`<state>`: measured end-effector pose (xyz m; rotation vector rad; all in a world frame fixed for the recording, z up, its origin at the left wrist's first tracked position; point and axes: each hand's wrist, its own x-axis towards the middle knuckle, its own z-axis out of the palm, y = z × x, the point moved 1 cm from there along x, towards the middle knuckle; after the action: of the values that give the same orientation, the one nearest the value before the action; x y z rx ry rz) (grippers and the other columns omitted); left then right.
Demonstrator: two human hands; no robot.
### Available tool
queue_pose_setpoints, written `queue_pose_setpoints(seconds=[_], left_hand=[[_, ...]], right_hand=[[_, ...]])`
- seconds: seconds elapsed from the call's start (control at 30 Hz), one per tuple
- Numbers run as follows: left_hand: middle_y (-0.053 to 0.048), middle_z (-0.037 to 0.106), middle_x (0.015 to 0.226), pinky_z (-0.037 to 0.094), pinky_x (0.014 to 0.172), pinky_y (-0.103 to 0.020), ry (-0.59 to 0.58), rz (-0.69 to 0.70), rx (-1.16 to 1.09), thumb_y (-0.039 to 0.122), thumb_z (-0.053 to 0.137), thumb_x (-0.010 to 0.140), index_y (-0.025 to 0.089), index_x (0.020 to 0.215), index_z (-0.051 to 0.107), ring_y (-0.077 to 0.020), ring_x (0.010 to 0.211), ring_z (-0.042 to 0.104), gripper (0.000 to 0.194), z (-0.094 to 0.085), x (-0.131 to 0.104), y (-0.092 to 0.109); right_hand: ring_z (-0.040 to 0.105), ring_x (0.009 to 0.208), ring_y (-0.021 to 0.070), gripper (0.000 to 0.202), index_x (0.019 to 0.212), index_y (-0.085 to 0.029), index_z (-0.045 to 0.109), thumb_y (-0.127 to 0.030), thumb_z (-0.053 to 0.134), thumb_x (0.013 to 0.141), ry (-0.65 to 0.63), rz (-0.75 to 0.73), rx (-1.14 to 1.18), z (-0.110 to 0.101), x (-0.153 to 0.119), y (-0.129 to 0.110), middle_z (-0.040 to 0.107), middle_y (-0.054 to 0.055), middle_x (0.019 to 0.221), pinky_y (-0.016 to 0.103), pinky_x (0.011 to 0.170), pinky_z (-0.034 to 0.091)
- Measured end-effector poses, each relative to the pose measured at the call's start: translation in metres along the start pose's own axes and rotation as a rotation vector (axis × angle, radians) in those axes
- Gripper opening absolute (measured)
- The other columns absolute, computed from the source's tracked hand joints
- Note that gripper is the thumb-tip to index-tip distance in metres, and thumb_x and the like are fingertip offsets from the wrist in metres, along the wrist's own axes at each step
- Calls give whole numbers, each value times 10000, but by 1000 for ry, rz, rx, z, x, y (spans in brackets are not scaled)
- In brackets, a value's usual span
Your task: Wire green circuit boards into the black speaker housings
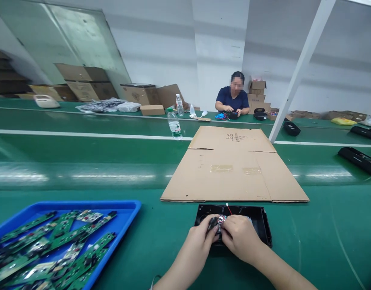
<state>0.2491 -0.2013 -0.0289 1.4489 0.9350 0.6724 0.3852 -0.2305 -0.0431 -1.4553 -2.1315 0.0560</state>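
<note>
A black plastic housing (266, 225) lies flat on the green bench in front of me, its hollow side up. My left hand (200, 235) is over its left half, with fingers pinched on a small black part (213, 222). Beside it my right hand (241, 237) is closed, thumb and fingertips together at some thin wires (221, 219). The fingertips of both hands almost touch, and they partly hide what lies between them. A red wire with a white plug (228, 206) sticks up past the housing's far edge.
A blue tray (125, 213) of green circuit boards (67, 233) stands at the left. Flattened cardboard (233, 181) lies beyond the housing. A water bottle (175, 127) stands farther back. Across the bench a person (232, 98) works on a black item. A white post (300, 72) rises at right.
</note>
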Motion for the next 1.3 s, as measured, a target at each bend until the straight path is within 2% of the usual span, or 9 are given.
queue_pose_setpoints(seconds=[0.1, 0.3, 0.4, 0.5, 0.9, 1.03, 1.13, 1.23, 1.3], left_hand=[[-49, 655, 818, 514, 744, -316, 19, 55, 94, 280, 414, 801, 198, 1024, 563, -187, 729, 619, 281, 5, -1, -1], [-30, 645, 845, 527, 732, -276, -24, 15, -85, 296, 428, 799, 209, 937, 594, -177, 803, 609, 233, -1, -3, 11], [-19, 637, 797, 544, 682, -259, -28, 28, -90, 299, 447, 786, 219, 881, 615, -173, 775, 600, 209, -5, -4, 18], [-16, 615, 777, 549, 634, -247, -19, 34, -70, 293, 451, 777, 223, 844, 623, -173, 760, 587, 197, -6, -5, 21], [-47, 562, 834, 552, 665, -291, -30, 24, -8, 307, 374, 824, 184, 872, 560, -180, 776, 575, 228, -1, -2, 8], [-52, 584, 839, 544, 686, -311, -71, 20, -32, 293, 378, 817, 167, 859, 552, -187, 788, 581, 219, -4, 0, 10], [-41, 583, 853, 538, 698, -307, -101, 6, -53, 302, 392, 807, 178, 886, 546, -187, 811, 588, 213, -8, 2, 14], [-43, 583, 870, 533, 701, -297, -85, -21, -33, 312, 392, 799, 187, 967, 521, -189, 821, 597, 246, -11, 4, 15], [-45, 578, 845, 535, 675, -291, -40, -70, -1, 309, 383, 793, 183, 1007, 497, -191, 785, 609, 273, -11, 4, 14]], right_hand=[[473, 553, 144, 181, 687, -169, 534, -106, 386, 770, -22, 3, -25, 1, 0, 2, 557, 30, 628, 247, 508, 323], [488, 583, 137, 196, 685, -183, 516, -158, 387, 830, -39, 76, 114, -3, 0, 6, 542, 18, 643, 230, 509, 365], [513, 599, 141, 101, 862, -182, 521, -182, 428, 824, -43, 177, 194, -4, 0, 7, 557, 9, 671, 235, 523, 399], [544, 676, 156, 172, 980, -186, 504, -175, 414, 834, -81, 162, 223, -6, 0, 5, 594, 31, 772, 255, 592, 427], [489, 585, 142, 174, 733, -183, 461, -184, 340, 858, -60, 88, -4, -4, -2, 2, 538, 19, 656, 238, 521, 356], [495, 577, 150, 220, 740, -178, 488, -188, 310, 869, -21, 78, -12, -4, -3, 1, 537, 24, 638, 250, 521, 367], [517, 592, 142, 188, 925, -173, 523, -263, 368, 870, 52, 71, 64, -5, -3, 2, 569, 45, 756, 247, 541, 406], [494, 553, 120, 254, 1031, -175, 484, -340, 412, 852, 231, 206, 138, -8, -3, 7, 550, 65, 866, 251, 539, 428], [475, 520, 109, 262, 1049, -172, 467, -334, 395, 856, 268, 355, 219, -9, -2, 11, 546, 56, 852, 255, 535, 430]])
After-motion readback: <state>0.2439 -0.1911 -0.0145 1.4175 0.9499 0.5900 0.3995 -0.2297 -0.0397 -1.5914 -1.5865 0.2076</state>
